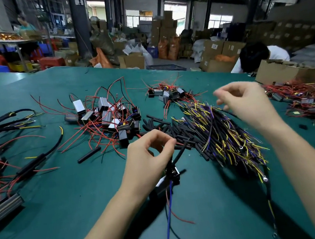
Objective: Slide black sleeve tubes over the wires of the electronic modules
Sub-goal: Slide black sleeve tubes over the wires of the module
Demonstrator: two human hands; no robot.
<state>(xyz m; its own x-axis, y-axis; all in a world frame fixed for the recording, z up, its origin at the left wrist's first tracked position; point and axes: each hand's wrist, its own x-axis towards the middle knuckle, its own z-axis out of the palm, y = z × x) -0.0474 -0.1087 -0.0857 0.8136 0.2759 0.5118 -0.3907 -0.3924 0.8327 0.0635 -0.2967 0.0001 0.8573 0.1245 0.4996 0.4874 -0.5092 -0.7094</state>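
Observation:
My left hand [150,155] pinches black wires rising from a small electronic module [165,184], which hangs just above the green table [64,216]. Blue, red and black wires trail down from the module. My right hand [247,103] hovers blurred above a bundle of black cables with yellow and purple wires [225,139], fingers loosely curled and holding nothing I can see. A heap of short black sleeve tubes [166,130] lies between my hands. Loose modules with red wires [109,118] are piled behind.
Sleeved harnesses [3,156] and a grey ribbed module [1,208] lie at the left. One stray tube [89,154] lies apart. More modules [169,93] and a red-wire heap [311,103] sit at back and right. A person [256,58] bends beside a cardboard box [281,74].

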